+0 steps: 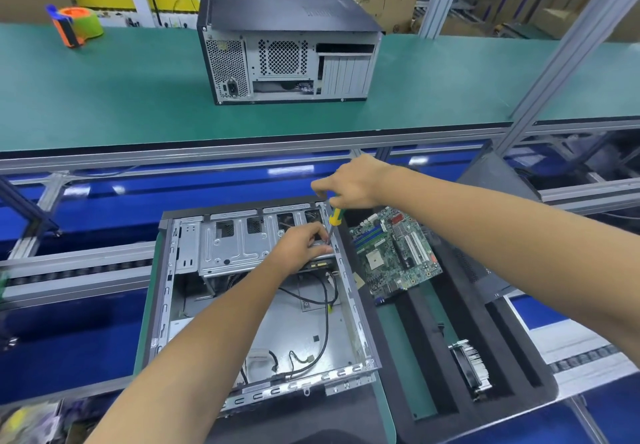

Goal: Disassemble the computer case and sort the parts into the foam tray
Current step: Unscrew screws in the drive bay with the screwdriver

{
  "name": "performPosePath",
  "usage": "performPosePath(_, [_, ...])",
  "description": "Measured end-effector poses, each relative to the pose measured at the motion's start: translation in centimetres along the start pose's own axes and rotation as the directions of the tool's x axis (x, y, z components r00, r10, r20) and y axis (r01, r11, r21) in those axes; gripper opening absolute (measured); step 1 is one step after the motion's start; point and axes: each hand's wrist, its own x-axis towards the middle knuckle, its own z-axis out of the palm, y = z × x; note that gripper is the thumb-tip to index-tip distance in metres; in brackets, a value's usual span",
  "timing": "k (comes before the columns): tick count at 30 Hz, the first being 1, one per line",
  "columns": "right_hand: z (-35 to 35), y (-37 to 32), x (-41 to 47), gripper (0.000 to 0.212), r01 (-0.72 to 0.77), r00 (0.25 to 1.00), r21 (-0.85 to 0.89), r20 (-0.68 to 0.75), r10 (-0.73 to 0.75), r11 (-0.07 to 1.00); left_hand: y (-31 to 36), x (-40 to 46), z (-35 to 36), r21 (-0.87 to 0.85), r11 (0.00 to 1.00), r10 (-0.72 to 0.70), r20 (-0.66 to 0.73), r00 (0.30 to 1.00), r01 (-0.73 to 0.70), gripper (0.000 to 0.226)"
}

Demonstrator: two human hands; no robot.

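An open grey computer case (166, 305) lies in front of me with a metal drive cage (228, 246) at its far end and black cables (325, 325) on its floor. My right hand (353, 183) grips a yellow-green screwdriver (335, 217), tip down at the cage's right corner. My left hand (301, 244) rests on that corner beside the tip, fingers curled over a silver part. To the right lies the black foam tray (519, 357), holding a green motherboard (394, 249) at its far end and a finned heatsink fan (472, 369) in a slot.
A second, closed computer case (287, 45) stands on the green upper shelf (104, 97), with an orange and green tape dispenser (74, 26) at far left. A dark case panel (498, 173) leans behind the tray. Aluminium frame posts (561, 55) rise at right.
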Motion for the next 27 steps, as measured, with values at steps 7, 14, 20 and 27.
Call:
performPosePath(7, [-0.3,0.4,0.1,0.024,-0.044,0.994,-0.008,0.096,0.045,0.999,-0.1,0.1,0.1,-0.003,1.000,-0.005,0.006,1.000,0.005,0.022])
performPosePath(14, [0.1,0.7,-0.3,0.045,0.140,0.989,0.031,0.046,-0.142,0.990,0.0,-0.1,0.0,-0.022,1.000,-0.015,-0.012,1.000,0.015,0.022])
performPosePath(20, [1.1,0.2,0.0,0.030,0.092,0.996,0.101,-0.002,-0.092,0.991,0.0,-0.1,0.1,-0.032,0.999,-0.032,-0.001,0.999,0.032,0.023])
performPosePath(27, [0.4,-0.2,-0.1,0.033,0.034,0.999,0.134,-0.027,-0.030,0.990,0.0,-0.1,0.0,-0.024,0.999,-0.036,0.004,0.999,0.036,0.023])
